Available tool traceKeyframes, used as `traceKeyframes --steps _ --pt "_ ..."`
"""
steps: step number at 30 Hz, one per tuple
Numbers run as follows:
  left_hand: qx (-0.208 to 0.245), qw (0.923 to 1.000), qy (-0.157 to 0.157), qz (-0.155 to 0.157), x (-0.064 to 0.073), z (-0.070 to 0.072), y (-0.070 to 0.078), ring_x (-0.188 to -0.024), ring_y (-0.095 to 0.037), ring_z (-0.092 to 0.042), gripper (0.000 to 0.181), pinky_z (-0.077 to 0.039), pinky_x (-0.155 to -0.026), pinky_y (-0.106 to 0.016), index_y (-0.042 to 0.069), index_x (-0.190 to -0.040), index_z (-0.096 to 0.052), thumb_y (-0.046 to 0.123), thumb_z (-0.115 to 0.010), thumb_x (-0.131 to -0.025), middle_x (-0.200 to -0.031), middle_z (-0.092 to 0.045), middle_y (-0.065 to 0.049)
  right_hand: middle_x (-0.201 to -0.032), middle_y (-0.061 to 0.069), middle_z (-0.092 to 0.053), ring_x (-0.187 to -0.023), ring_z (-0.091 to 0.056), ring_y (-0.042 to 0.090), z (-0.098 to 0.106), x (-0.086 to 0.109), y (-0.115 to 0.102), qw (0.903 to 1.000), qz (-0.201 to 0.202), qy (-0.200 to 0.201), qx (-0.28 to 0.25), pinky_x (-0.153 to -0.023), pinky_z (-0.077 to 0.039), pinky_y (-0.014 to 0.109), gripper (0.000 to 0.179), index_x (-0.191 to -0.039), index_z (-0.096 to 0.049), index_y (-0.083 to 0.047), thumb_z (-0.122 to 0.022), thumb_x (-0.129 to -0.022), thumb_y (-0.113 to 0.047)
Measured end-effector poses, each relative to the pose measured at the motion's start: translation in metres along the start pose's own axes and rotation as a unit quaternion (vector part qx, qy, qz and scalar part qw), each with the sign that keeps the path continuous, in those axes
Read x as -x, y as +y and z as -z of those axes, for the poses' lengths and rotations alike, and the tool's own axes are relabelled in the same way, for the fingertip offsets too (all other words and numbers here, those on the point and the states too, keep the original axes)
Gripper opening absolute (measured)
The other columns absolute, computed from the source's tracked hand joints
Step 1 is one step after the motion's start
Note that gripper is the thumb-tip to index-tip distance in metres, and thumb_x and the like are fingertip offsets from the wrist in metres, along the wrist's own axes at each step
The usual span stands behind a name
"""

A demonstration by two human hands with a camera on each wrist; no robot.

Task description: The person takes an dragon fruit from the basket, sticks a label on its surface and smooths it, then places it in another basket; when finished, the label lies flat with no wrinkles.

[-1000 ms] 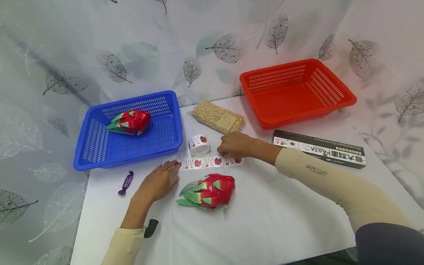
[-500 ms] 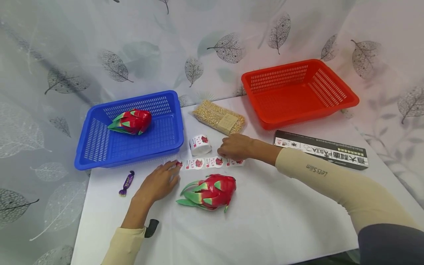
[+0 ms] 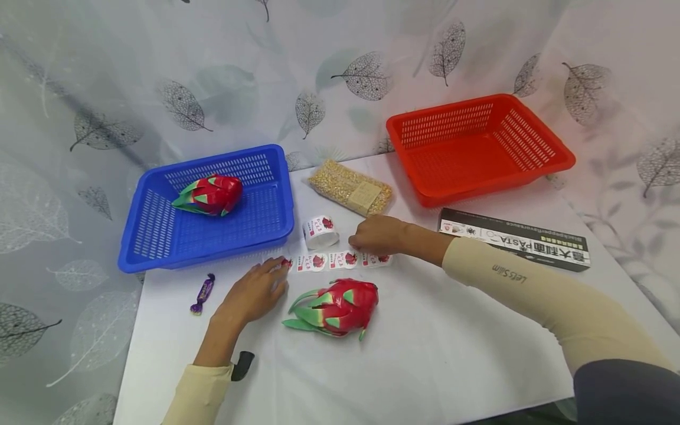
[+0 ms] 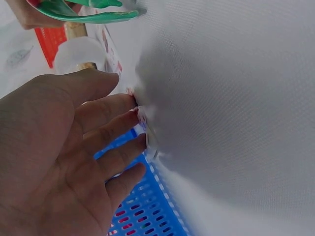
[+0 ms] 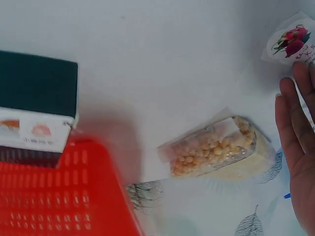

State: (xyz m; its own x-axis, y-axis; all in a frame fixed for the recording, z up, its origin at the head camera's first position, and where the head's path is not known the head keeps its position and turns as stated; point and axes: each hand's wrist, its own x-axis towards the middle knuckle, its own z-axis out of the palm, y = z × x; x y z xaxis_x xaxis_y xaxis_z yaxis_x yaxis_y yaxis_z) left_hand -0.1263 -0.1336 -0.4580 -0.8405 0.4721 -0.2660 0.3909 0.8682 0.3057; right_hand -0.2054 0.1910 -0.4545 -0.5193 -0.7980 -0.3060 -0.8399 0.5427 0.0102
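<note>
A strip of dragon fruit labels [image 3: 340,260] runs across the white tabletop from a label roll [image 3: 320,233]. At its left end rests my left hand [image 3: 257,293], whose fairly straight fingertips touch the strip in the left wrist view. My right hand [image 3: 377,234] is at the strip's right end. In the right wrist view, its fingers [image 5: 291,118] look straight and lie against the end label [image 5: 295,42]; the thumb is hidden. Just in front of the strip lies a red dragon fruit [image 3: 347,307] with green leaf tips.
A blue basket [image 3: 255,239] at the left holds another dragon fruit [image 3: 215,195]. Behind the roll lies a bag of corn kernels [image 3: 340,180]. A red basket [image 3: 478,162] and a pasta box [image 3: 515,239] stand right. A purple-wrapped candy [image 3: 202,294] lies left.
</note>
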Motion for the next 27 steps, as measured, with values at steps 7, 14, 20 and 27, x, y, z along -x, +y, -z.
traceKeyframes --steps 7,14,20,27 --pt "-0.002 1.0000 0.000 -0.001 0.000 0.000 0.001 -0.153 -0.040 -0.041 0.046 -0.031 -0.126 -0.058 0.002 -0.150 -0.058 0.020 -0.059 -0.108 -0.162 -0.049 -0.018 -0.114 0.007 -0.077 -0.103 -0.072 0.022 0.004 -0.002 -0.010 0.9960 0.005 -0.049 0.075 -0.079 -0.062 0.030 0.035 -0.128 -0.068 -0.012 -0.080 -0.096 -0.019" --pt "-0.005 1.0000 -0.001 -0.005 -0.001 -0.001 0.001 -0.153 -0.040 -0.042 0.046 -0.032 -0.126 -0.058 0.001 -0.150 -0.059 0.020 -0.060 -0.107 -0.161 -0.050 -0.018 -0.115 0.006 -0.074 -0.103 -0.068 0.021 -0.005 0.003 -0.012 0.9935 0.015 -0.047 0.103 -0.077 -0.058 0.028 0.041 -0.129 -0.062 -0.010 -0.081 -0.095 -0.024" --pt "-0.007 1.0000 -0.003 -0.003 -0.001 -0.002 0.001 -0.153 -0.039 -0.041 0.046 -0.032 -0.126 -0.058 0.001 -0.150 -0.058 0.020 -0.059 -0.108 -0.162 -0.049 -0.018 -0.109 0.007 -0.072 -0.100 -0.066 0.022 -0.016 0.008 -0.006 0.9958 0.022 -0.017 0.087 -0.077 -0.057 0.029 0.036 -0.125 -0.060 -0.009 -0.078 -0.096 -0.020" --pt "-0.011 0.9999 -0.002 -0.005 -0.001 -0.001 0.001 -0.153 -0.040 -0.041 0.048 -0.032 -0.126 -0.058 0.001 -0.151 -0.057 0.020 -0.060 -0.107 -0.162 -0.049 -0.019 -0.099 0.006 -0.067 -0.093 -0.063 0.021 -0.027 0.018 0.003 0.9969 0.024 0.042 0.062 -0.071 -0.054 0.028 0.023 -0.117 -0.057 -0.009 -0.070 -0.099 -0.015"
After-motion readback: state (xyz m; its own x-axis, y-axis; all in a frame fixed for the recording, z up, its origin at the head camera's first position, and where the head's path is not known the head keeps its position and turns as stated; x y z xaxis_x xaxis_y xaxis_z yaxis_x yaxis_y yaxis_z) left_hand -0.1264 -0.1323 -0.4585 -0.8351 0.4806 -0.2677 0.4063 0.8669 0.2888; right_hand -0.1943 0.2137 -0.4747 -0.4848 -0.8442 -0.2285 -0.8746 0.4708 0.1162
